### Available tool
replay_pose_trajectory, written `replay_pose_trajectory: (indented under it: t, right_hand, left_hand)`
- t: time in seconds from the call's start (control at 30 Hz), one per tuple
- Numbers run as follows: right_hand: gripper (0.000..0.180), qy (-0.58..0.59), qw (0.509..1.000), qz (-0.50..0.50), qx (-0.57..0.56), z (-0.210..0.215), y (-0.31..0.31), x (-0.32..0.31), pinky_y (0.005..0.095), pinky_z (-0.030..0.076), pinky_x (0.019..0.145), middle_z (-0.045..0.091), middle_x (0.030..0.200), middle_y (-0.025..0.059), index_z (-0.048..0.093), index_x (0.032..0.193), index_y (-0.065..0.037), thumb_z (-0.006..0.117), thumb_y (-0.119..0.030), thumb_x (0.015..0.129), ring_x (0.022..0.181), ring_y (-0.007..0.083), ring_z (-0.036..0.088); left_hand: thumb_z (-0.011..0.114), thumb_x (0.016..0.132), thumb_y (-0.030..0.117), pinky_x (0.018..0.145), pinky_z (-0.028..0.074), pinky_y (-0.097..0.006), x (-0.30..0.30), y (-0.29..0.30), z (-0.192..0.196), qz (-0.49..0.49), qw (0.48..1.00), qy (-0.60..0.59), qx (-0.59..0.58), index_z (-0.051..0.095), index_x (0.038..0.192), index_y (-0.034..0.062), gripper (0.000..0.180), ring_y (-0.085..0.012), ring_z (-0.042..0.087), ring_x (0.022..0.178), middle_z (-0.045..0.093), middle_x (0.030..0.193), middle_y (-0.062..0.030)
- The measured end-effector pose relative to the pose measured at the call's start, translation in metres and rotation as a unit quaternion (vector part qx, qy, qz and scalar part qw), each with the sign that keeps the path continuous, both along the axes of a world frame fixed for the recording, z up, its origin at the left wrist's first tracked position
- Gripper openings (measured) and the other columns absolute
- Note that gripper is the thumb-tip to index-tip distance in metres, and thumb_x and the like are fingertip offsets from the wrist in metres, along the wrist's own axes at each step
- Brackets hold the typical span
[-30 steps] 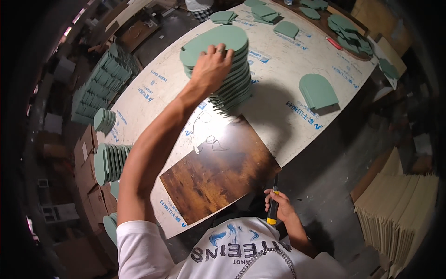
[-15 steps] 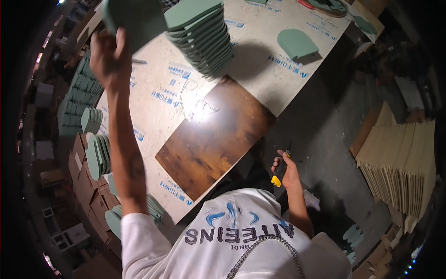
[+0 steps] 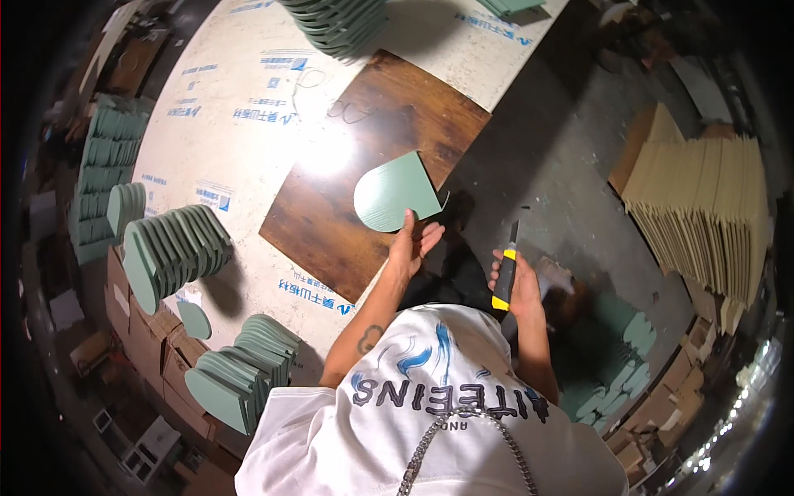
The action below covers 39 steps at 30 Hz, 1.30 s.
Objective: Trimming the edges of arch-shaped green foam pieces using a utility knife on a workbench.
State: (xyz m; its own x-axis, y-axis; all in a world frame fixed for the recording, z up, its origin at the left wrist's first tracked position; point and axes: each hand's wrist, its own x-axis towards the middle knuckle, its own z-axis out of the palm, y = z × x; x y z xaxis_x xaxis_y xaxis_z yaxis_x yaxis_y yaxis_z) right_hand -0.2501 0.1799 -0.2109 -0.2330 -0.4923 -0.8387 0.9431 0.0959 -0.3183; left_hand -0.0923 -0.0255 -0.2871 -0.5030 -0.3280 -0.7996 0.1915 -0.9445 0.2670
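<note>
The left hand (image 3: 416,241) is reached forward over the near edge of the desk (image 3: 215,124), its forearm slanted up and rightward from a short white sleeve. The palm is turned largely upward, the fingers are spread loosely apart, and the thumb is laid at the near edge of a pale green, flat panel with one rounded end (image 3: 395,192); no full grip is seen. The panel's rounded end is pointed leftward, its straight end to the right. It is set over a dark brown, wood-patterned rectangular board (image 3: 310,219), and its near corner is projected past the board's edge; whether it is fully rested there cannot be told.

The right hand (image 3: 523,285) is held beside the desk, over the dark floor, with the forearm raised nearly straight. Its fingers are wrapped around the handle of a black-and-yellow utility knife (image 3: 505,281), whose blade is pointed away from the body.

Beyond the board, a tall stack of green panels (image 3: 339,25) is cut off by the upper rim. Along the desk's left side, a leaning row of green rounded panels (image 3: 178,248) and a nearer fanned stack of green panels (image 3: 244,372) are placed. At the far right, a bundle of beige sheets (image 3: 695,223) is stood.
</note>
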Motion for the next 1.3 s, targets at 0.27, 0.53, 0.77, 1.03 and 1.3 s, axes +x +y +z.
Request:
replay_pose_trajectory:
  t: [0.27,0.53,0.77,1.03,1.3]
  right_hand:
    - [0.03,0.118,0.989,0.08,0.046,0.013,-0.036,0.012,0.0272,0.049,0.054,0.063,0.083,0.0057,0.057,0.112,-0.011,0.064,-0.034,0.095,0.063,0.0142,0.059]
    - [0.049,0.453,0.761,0.447,0.128,0.035,-0.114,0.008,0.0414,0.056,0.07,0.065,0.097,0.0221,0.046,0.128,0.004,0.067,-0.009,0.085,0.08,0.0331,0.067]
    - [0.026,0.527,0.522,0.646,0.18,0.033,-0.158,0.006,0.0525,0.05,0.084,0.065,0.089,0.0332,0.055,0.099,0.012,0.056,-0.01,0.086,0.092,0.0484,0.062]
    - [0.022,0.365,0.544,0.724,0.215,0.06,-0.191,-0.002,0.0408,0.056,0.071,0.068,0.068,0.0219,0.064,0.09,0.008,0.047,-0.005,0.082,0.066,0.0314,0.071]
    - [0.02,0.34,0.546,0.737,0.207,0.037,-0.184,-0.005,0.039,0.057,0.063,0.068,0.069,0.023,0.063,0.083,0.012,0.047,-0.001,0.081,0.06,0.0313,0.07]
  left_hand:
    - [0.058,0.096,0.033,0.079,0.05,-0.041,-0.004,-0.056,0.029,-0.124,0.68,-0.333,-0.641,0.062,0.103,-0.0024,0.036,-0.0314,0.063,0.089,0.065,0.095,-0.0212]
    - [0.048,0.097,0.037,0.11,0.022,-0.057,-0.027,-0.087,-0.016,-0.289,0.368,-0.428,-0.774,0.044,0.136,0.0007,0.054,-0.034,0.034,0.138,0.041,0.146,-0.0189]
    - [0.049,0.095,0.038,0.11,0.022,-0.057,-0.03,-0.088,-0.016,-0.289,0.386,-0.429,-0.764,0.049,0.132,-0.0004,0.053,-0.0323,0.036,0.136,0.043,0.145,-0.018]
    - [0.046,0.097,0.04,0.112,0.02,-0.057,-0.027,-0.089,-0.016,-0.302,0.401,-0.426,-0.752,0.048,0.135,0.0001,0.056,-0.0316,0.033,0.139,0.042,0.147,-0.0177]
    - [0.048,0.096,0.04,0.112,0.019,-0.055,-0.029,-0.091,-0.015,-0.319,0.392,-0.433,-0.747,0.047,0.136,0.0036,0.054,-0.0311,0.033,0.138,0.042,0.146,-0.0164]
